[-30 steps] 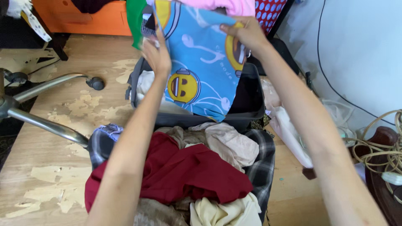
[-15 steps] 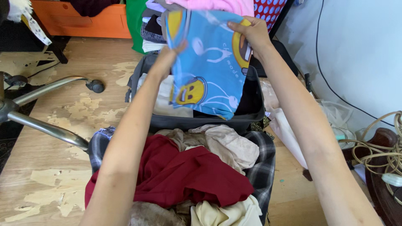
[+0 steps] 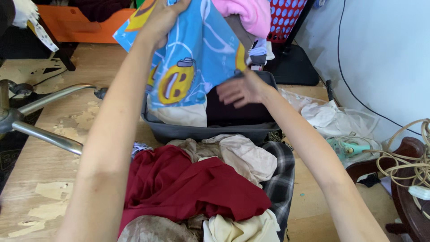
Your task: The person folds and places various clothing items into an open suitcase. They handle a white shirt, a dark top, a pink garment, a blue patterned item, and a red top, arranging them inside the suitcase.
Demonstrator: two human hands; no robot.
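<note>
My left hand [image 3: 163, 15] is raised at the top of the view, gripping the upper edge of a blue cloth [image 3: 192, 58] printed with yellow smiley faces. The cloth hangs down over a dark grey bin [image 3: 210, 130] that has a white garment inside. Lower down, my right hand [image 3: 242, 89] pinches the cloth's right edge, just above the bin's dark interior. A pile of clothes lies in front of me: a dark red garment [image 3: 197, 186], beige pieces [image 3: 246, 154] and a plaid fabric [image 3: 282, 179].
An orange drawer unit [image 3: 85, 24] stands at the back left. Chrome chair legs [image 3: 45, 134] with a caster cross the worn wooden floor at left. A pink garment [image 3: 251, 11] and red dotted basket [image 3: 286, 18] sit at the back. Coiled cord [image 3: 407, 161] and plastic bags [image 3: 331, 118] lie right.
My left hand lifted the cloth's top edge up and to the left. My right hand dropped from the upper right corner down to the cloth's lower right edge.
</note>
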